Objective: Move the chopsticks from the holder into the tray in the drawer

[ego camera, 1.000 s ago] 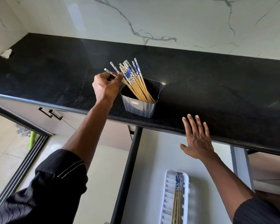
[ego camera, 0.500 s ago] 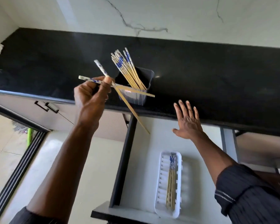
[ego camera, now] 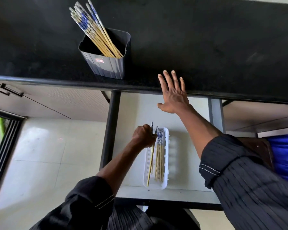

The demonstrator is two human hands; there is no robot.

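A dark grey holder (ego camera: 106,65) stands near the front edge of the black counter, with several bamboo chopsticks (ego camera: 96,33) with blue-and-white tops leaning out to the left. Below it, the drawer is open and a white slotted tray (ego camera: 170,156) lies inside with several chopsticks (ego camera: 160,163) laid lengthwise. My left hand (ego camera: 144,136) is over the tray's far left end, shut on two chopsticks (ego camera: 150,165) whose tips point toward me, into the tray. My right hand (ego camera: 173,95) is spread flat, fingers apart, at the counter's front edge above the drawer.
The drawer's white floor (ego camera: 128,146) has dark side rails (ego camera: 110,130) and a dark front panel. A closed cabinet with black handles (ego camera: 12,91) lies to the left, above a pale tiled floor. Something blue (ego camera: 284,156) sits at the right edge.
My left hand carried two chopsticks from beside the holder down to the tray in the drawer. My view tilted downward. The right hand stayed spread at the counter edge.
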